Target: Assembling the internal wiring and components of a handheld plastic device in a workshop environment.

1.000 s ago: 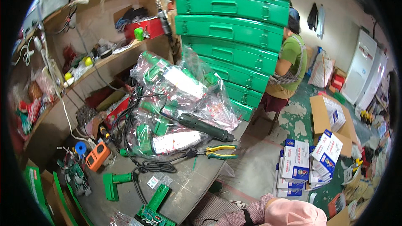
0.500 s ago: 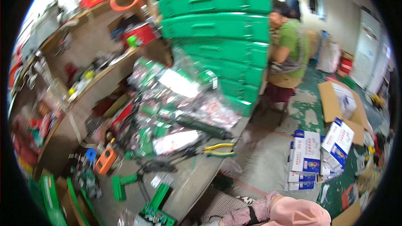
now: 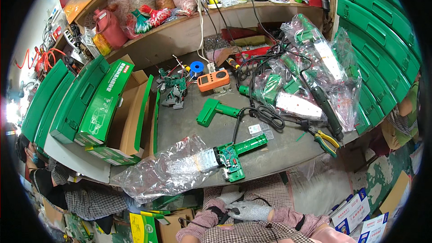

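Note:
Both hands wear grey knit gloves and lie low over my checked apron, in front of the table edge. My left hand (image 3: 228, 196) is partly covered, and its fingers are hidden. Across it comes my right hand (image 3: 250, 210), its fingers curled in against the left hand; whatever they grip is hidden. Nearest to them on the table lies an opened green tool housing (image 3: 245, 145) with a bare circuit board (image 3: 230, 158). Its pale body is in a clear plastic bag (image 3: 157, 171) hanging over the front edge. Behind it rests a green pistol-shaped housing half (image 3: 208, 112).
Green-yellow pliers (image 3: 327, 143), a dark screwdriver-like power tool (image 3: 325, 108) and bagged tools lie right. An orange meter (image 3: 213, 81) and solder spool (image 3: 196, 69) stand behind. Open cartons (image 3: 123, 117) are left; green cases (image 3: 380, 31) stack right. Another person (image 3: 51, 184) is at left.
My view has swung from the right side back to the table. Both gloved hands now show together; before, mostly a sleeved arm showed at the lower edge.

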{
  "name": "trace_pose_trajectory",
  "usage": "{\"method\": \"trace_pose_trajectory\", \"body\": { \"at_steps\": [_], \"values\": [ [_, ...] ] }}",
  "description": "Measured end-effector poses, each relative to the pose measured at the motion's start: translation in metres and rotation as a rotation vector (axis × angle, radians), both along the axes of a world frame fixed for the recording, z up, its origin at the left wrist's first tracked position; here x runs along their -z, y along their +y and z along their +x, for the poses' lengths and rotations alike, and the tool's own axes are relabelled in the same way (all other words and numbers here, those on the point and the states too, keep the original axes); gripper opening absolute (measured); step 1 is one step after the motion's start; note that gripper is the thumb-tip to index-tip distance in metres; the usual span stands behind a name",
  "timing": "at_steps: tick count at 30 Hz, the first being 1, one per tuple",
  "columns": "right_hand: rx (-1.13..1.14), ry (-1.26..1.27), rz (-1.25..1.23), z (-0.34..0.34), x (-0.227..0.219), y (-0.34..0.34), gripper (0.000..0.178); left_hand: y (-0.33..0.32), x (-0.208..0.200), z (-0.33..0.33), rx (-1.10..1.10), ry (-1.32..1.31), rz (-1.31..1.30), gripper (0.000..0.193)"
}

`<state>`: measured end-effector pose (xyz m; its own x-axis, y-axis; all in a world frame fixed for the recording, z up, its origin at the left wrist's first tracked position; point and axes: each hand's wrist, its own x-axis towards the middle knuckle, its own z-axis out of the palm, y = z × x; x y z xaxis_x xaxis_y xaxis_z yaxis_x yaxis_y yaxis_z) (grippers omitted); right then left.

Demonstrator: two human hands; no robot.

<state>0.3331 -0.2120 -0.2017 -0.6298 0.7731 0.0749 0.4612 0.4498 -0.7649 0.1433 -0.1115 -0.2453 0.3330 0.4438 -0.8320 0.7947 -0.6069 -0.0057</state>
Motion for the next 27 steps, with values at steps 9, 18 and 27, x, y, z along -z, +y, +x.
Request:
{"method": "trace_pose_trajectory", "body": {
  "at_steps": [9, 18, 27],
  "values": [
    [0.094, 0.327, -0.416, 0.041, -0.159, 0.019, 0.051, 0.04, 0.056, -0.027, -0.125, -0.697, -0.376, 0.063],
    [0.694, 0.327, -0.084, 0.128, -0.247, 0.086, 0.034, 0.047, -0.25, -0.012, -0.164, -1.45, -0.235, 0.041],
    [0.397, -0.269, 0.35, 0.112, -0.221, 0.17, 0.05, 0.096, -0.259, 0.044, 0.071, -1.179, 0.341, 0.109]
  ]
}}
